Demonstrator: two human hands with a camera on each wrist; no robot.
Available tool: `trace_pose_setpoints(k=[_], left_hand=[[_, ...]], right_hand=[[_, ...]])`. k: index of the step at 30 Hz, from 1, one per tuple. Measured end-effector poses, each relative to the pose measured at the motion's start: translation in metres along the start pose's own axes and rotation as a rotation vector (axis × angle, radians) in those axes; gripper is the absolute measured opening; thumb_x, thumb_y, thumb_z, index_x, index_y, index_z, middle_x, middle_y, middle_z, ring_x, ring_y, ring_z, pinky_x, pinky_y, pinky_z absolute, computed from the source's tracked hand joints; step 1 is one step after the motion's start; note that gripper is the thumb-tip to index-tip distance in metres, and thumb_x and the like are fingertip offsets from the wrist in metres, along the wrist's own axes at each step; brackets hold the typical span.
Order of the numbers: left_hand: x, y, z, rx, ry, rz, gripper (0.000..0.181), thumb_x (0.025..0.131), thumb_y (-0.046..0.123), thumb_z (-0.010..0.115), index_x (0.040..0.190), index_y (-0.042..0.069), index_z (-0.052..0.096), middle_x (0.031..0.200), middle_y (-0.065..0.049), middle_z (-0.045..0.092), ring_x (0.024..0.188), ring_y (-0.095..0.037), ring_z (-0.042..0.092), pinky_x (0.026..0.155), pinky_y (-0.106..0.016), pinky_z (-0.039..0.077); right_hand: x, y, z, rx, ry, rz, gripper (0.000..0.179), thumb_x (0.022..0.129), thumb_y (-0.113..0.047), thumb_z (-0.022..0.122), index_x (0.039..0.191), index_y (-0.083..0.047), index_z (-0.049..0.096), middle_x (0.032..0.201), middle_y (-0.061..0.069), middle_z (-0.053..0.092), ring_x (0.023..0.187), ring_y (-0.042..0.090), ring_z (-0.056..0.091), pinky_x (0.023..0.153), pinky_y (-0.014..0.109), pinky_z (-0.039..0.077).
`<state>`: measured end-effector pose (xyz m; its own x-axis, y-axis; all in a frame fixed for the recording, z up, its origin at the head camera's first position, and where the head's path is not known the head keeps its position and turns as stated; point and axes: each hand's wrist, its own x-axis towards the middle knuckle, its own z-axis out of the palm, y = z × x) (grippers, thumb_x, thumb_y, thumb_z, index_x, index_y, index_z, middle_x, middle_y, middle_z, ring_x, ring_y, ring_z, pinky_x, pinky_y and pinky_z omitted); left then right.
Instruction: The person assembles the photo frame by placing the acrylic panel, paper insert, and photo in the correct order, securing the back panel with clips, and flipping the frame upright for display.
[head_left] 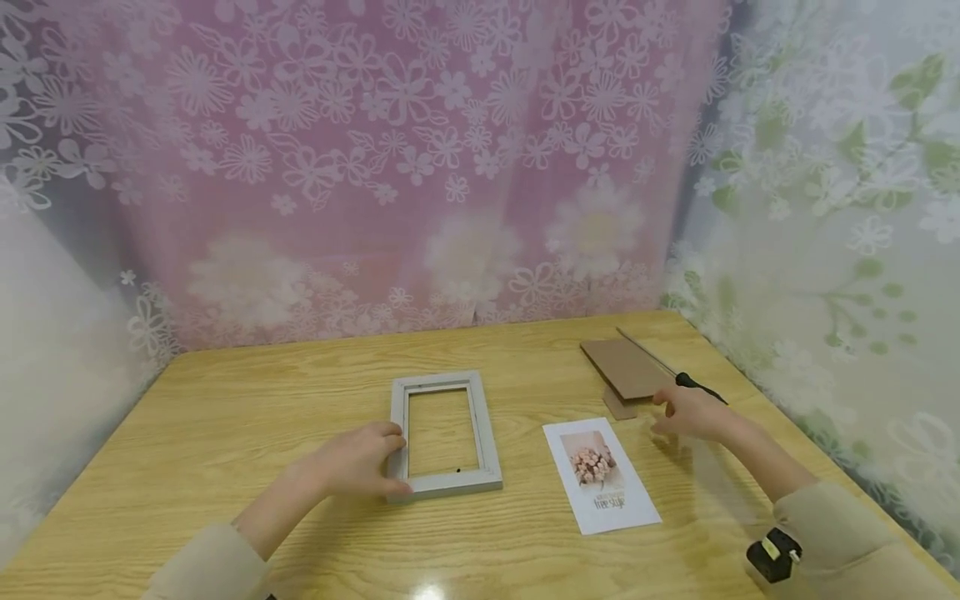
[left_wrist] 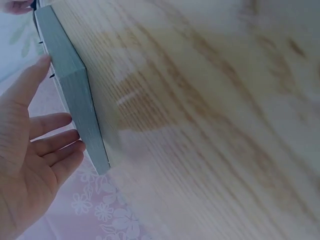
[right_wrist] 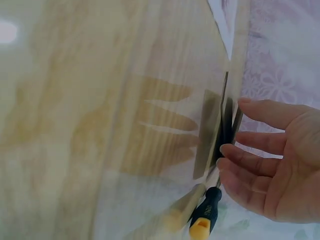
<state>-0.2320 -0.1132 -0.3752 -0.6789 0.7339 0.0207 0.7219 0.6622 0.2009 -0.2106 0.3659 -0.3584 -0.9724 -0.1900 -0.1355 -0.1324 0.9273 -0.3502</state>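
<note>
A light grey picture frame (head_left: 489,433) lies on the wooden table, its middle open to the tabletop. My left hand (head_left: 352,462) is at its near left corner, fingers along the left side and thumb by the bottom bar. The left wrist view shows the thumb tip at the edge of the frame (left_wrist: 75,95), the other fingers loosely bent beside it. My right hand (head_left: 693,414) reaches to the near right corner of a brown backing board (head_left: 630,367). In the right wrist view, its relaxed fingers spread beside the board and a screwdriver (right_wrist: 205,212).
A white sheet with a flower picture (head_left: 592,475) lies between the frame and my right arm. Under that forearm is a clear sheet (head_left: 723,479). The screwdriver's black handle (head_left: 697,385) points toward the table's right edge. Patterned curtains (head_left: 450,167) stand behind and at the sides.
</note>
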Motion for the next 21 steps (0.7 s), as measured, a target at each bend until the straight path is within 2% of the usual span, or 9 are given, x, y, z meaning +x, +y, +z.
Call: trace_pose_setpoints(k=[5, 6, 12, 17, 21], left_hand=[[-0.001, 0.0, 0.004, 0.025, -0.003, 0.005, 0.07, 0.074, 0.047, 0.074, 0.117, -0.007, 0.059, 0.123, -0.019, 0.053, 0.115, -0.034, 0.05, 0.092, -0.043, 0.045], [-0.001, 0.0, 0.005, 0.028, -0.001, 0.006, 0.07, 0.074, 0.047, 0.074, 0.117, -0.006, 0.059, 0.123, -0.019, 0.053, 0.115, -0.034, 0.05, 0.092, -0.043, 0.045], [-0.001, -0.001, 0.007, 0.033, 0.009, 0.01, 0.07, 0.073, 0.046, 0.075, 0.116, -0.007, 0.059, 0.123, -0.02, 0.053, 0.115, -0.036, 0.05, 0.092, -0.043, 0.045], [-0.002, -0.001, 0.006, 0.031, 0.003, -0.007, 0.071, 0.073, 0.046, 0.075, 0.117, -0.007, 0.059, 0.125, -0.021, 0.052, 0.115, -0.036, 0.05, 0.092, -0.044, 0.045], [-0.002, -0.001, 0.005, 0.019, 0.002, -0.014, 0.071, 0.074, 0.046, 0.075, 0.118, -0.007, 0.058, 0.126, -0.021, 0.051, 0.116, -0.036, 0.049, 0.093, -0.044, 0.044]], right_hand=[[-0.006, 0.01, 0.009, -0.07, -0.031, 0.009, 0.079, 0.077, -0.041, 0.073, 0.124, 0.015, 0.044, 0.12, 0.04, 0.044, 0.105, 0.052, 0.047, 0.078, 0.056, 0.046], [-0.007, 0.012, 0.011, -0.065, -0.041, 0.012, 0.078, 0.076, -0.041, 0.074, 0.123, 0.016, 0.045, 0.121, 0.041, 0.042, 0.102, 0.052, 0.049, 0.077, 0.055, 0.047], [-0.013, 0.016, 0.019, -0.08, -0.042, 0.01, 0.079, 0.075, -0.043, 0.074, 0.119, 0.016, 0.047, 0.111, 0.036, 0.043, 0.09, 0.044, 0.053, 0.071, 0.051, 0.048], [-0.014, 0.014, 0.022, -0.139, -0.004, 0.014, 0.087, 0.074, -0.047, 0.074, 0.122, 0.019, 0.044, 0.111, 0.038, 0.045, 0.101, 0.054, 0.044, 0.076, 0.059, 0.044], [-0.014, 0.015, 0.021, -0.132, -0.004, 0.031, 0.089, 0.073, -0.048, 0.074, 0.121, 0.02, 0.044, 0.105, 0.032, 0.047, 0.095, 0.046, 0.047, 0.073, 0.054, 0.046]])
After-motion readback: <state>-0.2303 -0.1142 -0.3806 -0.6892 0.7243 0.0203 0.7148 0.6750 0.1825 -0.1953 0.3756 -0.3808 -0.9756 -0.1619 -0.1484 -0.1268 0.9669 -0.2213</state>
